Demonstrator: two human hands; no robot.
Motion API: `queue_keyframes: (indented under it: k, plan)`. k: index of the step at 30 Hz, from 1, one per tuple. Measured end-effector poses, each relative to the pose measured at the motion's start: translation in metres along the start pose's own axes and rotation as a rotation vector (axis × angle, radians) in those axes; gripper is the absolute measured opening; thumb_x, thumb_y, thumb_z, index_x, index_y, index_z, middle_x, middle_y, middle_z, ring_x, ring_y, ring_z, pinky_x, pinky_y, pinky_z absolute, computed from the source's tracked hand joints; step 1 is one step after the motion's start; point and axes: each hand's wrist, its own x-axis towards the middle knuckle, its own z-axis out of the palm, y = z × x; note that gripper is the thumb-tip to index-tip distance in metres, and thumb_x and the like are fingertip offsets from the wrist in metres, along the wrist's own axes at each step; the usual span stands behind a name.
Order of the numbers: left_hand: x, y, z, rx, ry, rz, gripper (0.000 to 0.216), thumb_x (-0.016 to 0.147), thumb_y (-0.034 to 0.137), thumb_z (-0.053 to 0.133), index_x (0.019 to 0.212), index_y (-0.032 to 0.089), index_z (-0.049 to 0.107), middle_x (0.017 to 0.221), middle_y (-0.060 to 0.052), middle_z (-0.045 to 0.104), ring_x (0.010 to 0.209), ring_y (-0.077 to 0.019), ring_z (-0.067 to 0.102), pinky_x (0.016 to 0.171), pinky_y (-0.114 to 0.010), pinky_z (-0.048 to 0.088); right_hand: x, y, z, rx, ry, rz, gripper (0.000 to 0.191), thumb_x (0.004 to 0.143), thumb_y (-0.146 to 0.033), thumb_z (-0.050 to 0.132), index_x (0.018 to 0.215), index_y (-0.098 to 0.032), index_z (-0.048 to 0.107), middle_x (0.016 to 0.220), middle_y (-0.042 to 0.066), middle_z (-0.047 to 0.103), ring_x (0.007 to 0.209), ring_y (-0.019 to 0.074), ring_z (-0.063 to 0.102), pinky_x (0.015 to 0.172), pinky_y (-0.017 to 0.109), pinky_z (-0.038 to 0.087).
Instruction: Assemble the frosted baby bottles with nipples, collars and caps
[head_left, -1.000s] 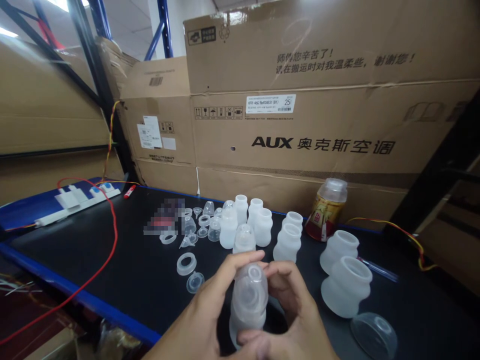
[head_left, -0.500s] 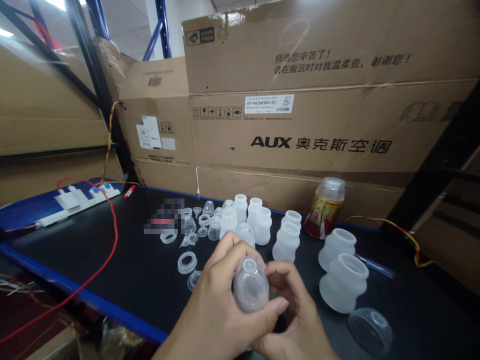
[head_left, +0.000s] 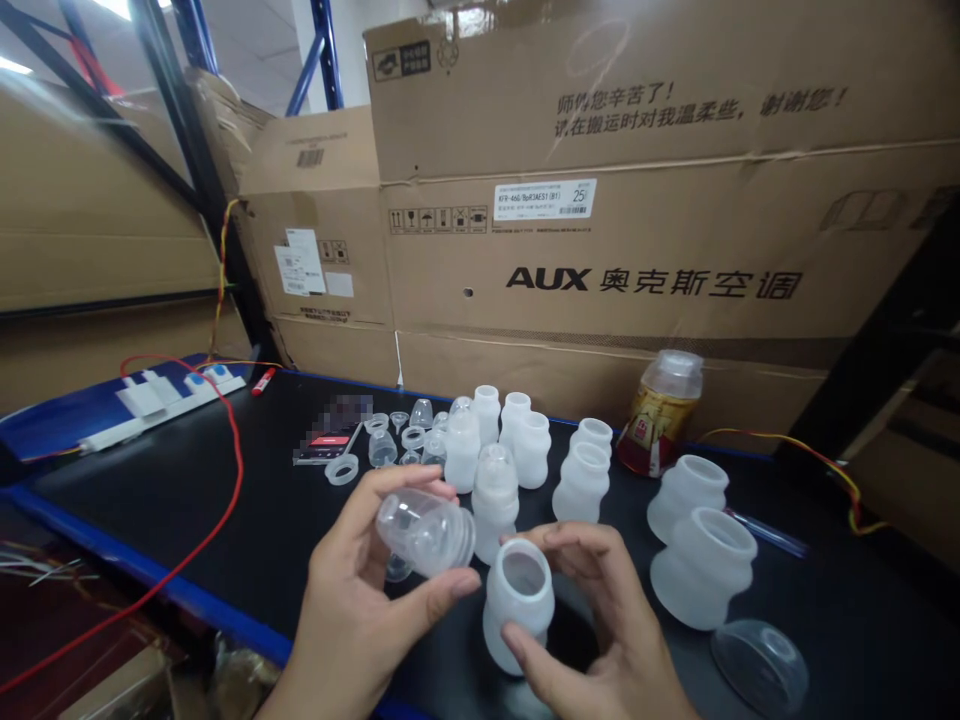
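Observation:
My left hand (head_left: pixel 367 570) is closed round a clear baby bottle cap (head_left: pixel 420 530), tilted on its side, with a ring at its open end. My right hand (head_left: pixel 592 610) grips a frosted, wavy baby bottle (head_left: pixel 517 605) between thumb and fingers, its open mouth facing up. Cap and bottle are apart. Just behind them stands a frosted bottle with a clear cap (head_left: pixel 496 500) on it. Several open frosted bottles (head_left: pixel 581 480) stand further back and to the right.
Small clear rings and funnels (head_left: pixel 382 447) lie at mid-left beside a phone (head_left: pixel 330 440). A clear dome (head_left: pixel 760 665) and a pen (head_left: pixel 769 533) lie at right, near a labelled jar (head_left: pixel 660 415). A red cable (head_left: pixel 236 450) crosses the left side. Cardboard (head_left: pixel 637 240) walls the back.
The clear cap has come off the bottle and moved left in my left hand, tipping sideways. The bottle's open mouth now shows in my right hand. The view has shifted slightly.

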Motion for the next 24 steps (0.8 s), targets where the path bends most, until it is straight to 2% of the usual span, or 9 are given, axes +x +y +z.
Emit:
queue_keyframes:
  k: [3, 5, 7, 11, 14, 17, 20, 24]
  plan:
    - [-0.015, -0.008, -0.006, -0.085, 0.110, -0.188, 0.061, 0.063, 0.042, 0.107, 0.114, 0.033, 0.077, 0.108, 0.004, 0.085, 0.106, -0.0175, 0.082, 0.093, -0.020, 0.064, 0.006, 0.004, -0.005, -0.071, -0.038, -0.217, 0.062, 0.088, -0.010, 0.076, 0.138, -0.035, 0.052, 0.129, 0.000, 0.074, 0.124, 0.0191, 0.076, 0.112, 0.027, 0.056]
    - [-0.024, -0.015, -0.011, -0.116, 0.085, -0.284, 0.064, 0.058, 0.041, 0.109, 0.112, 0.031, 0.076, 0.106, 0.002, 0.085, 0.105, -0.0192, 0.082, 0.089, -0.021, 0.064, 0.012, 0.006, -0.009, -0.115, -0.057, -0.342, 0.062, 0.088, -0.008, 0.072, 0.141, -0.031, 0.050, 0.129, 0.003, 0.075, 0.122, 0.0203, 0.076, 0.113, 0.029, 0.057]
    - [-0.031, -0.023, -0.016, -0.115, 0.010, -0.334, 0.063, 0.058, 0.043, 0.109, 0.110, 0.030, 0.076, 0.108, 0.001, 0.084, 0.106, -0.0207, 0.083, 0.087, -0.022, 0.064, 0.017, 0.005, -0.012, -0.178, -0.066, -0.397, 0.061, 0.088, -0.005, 0.070, 0.142, -0.028, 0.050, 0.128, 0.006, 0.076, 0.122, 0.0204, 0.076, 0.113, 0.029, 0.057]
    - [-0.032, -0.036, -0.025, -0.051, -0.122, -0.269, 0.046, 0.063, 0.043, 0.106, 0.098, 0.027, 0.081, 0.107, 0.000, 0.077, 0.105, -0.0195, 0.079, 0.091, -0.024, 0.060, 0.022, -0.008, -0.025, -0.384, -0.027, -0.444, 0.051, 0.091, -0.005, 0.065, 0.136, -0.025, 0.052, 0.124, 0.009, 0.081, 0.117, 0.0204, 0.081, 0.110, 0.027, 0.060]
    - [-0.029, -0.041, -0.024, -0.009, -0.154, -0.264, 0.037, 0.072, 0.041, 0.100, 0.097, 0.027, 0.078, 0.104, 0.001, 0.074, 0.106, -0.0190, 0.078, 0.095, -0.025, 0.058, 0.025, -0.023, -0.039, -0.699, -0.130, -0.431, 0.044, 0.096, -0.013, 0.067, 0.138, -0.023, 0.056, 0.128, 0.013, 0.085, 0.117, 0.0257, 0.085, 0.102, 0.028, 0.068]
    - [-0.027, -0.043, -0.020, 0.023, -0.210, -0.288, 0.036, 0.081, 0.047, 0.093, 0.098, 0.027, 0.068, 0.107, 0.001, 0.072, 0.101, -0.0200, 0.081, 0.089, -0.028, 0.059, 0.031, -0.031, -0.050, -0.924, -0.188, -0.488, 0.032, 0.105, -0.026, 0.062, 0.137, -0.021, 0.059, 0.124, 0.014, 0.087, 0.109, 0.0273, 0.088, 0.095, 0.030, 0.072]
    - [-0.026, -0.045, -0.019, 0.092, -0.302, -0.286, 0.033, 0.083, 0.043, 0.090, 0.095, 0.026, 0.065, 0.103, 0.001, 0.075, 0.088, -0.0157, 0.075, 0.077, -0.025, 0.055, 0.034, -0.029, -0.055, -1.011, -0.218, -0.486, 0.026, 0.113, -0.033, 0.052, 0.136, -0.020, 0.057, 0.121, 0.015, 0.087, 0.108, 0.0251, 0.089, 0.091, 0.027, 0.072]
    - [-0.020, -0.049, -0.025, 0.185, -0.415, -0.198, 0.031, 0.081, 0.040, 0.089, 0.091, 0.026, 0.064, 0.088, 0.003, 0.069, 0.075, -0.0129, 0.061, 0.070, -0.023, 0.047, 0.038, -0.022, -0.057, -1.050, -0.251, -0.446, 0.031, 0.114, -0.035, 0.050, 0.141, -0.021, 0.056, 0.134, 0.017, 0.082, 0.115, 0.0279, 0.087, 0.089, 0.033, 0.075]
